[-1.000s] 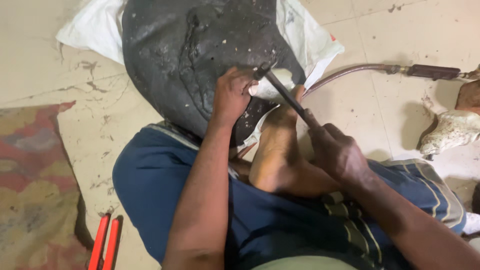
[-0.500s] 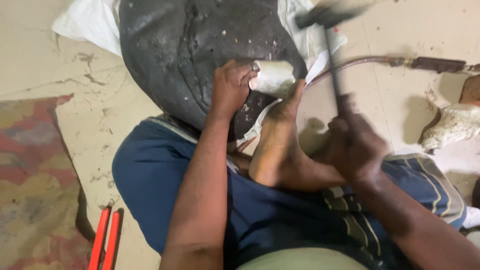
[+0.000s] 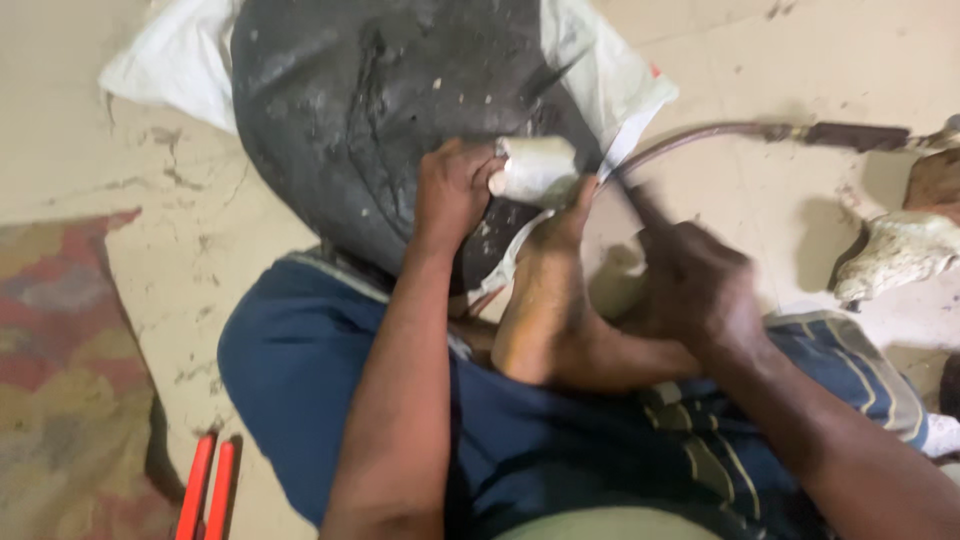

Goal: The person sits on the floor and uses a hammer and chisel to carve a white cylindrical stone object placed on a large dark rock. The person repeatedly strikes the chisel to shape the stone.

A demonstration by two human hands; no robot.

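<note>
The left hand (image 3: pixel 452 195) closes its grip around a short, pale cylindrical piece (image 3: pixel 535 170), pressing it against the lower edge of a large, dark, battered dome-shaped object (image 3: pixel 380 110) that rests on the floor (image 3: pixel 120 160). The person's bare foot (image 3: pixel 545 290) is raised so that its toes touch the underside of the pale piece, bracing it. The right hand (image 3: pixel 700 285) sits just right of the foot, blurred by motion; its fingers look curled shut as if around a tool handle, but the tool itself cannot be made out.

The dark object lies on a white sack or cloth (image 3: pixel 165 75). Its surface is pitted and cracked, with pale specks scattered over it. How far the work has gone is hard to judge: the pale piece looks whole and held in place, so the work appears to be under way rather than finished.

Further out, a curved metal rod with a dark handle (image 3: pixel 760 135) lies on the floor to the right, near a lumpy pale rag (image 3: pixel 900 255). Red-handled pliers (image 3: pixel 205 490) lie at lower left beside a patterned mat (image 3: pixel 60 380).
</note>
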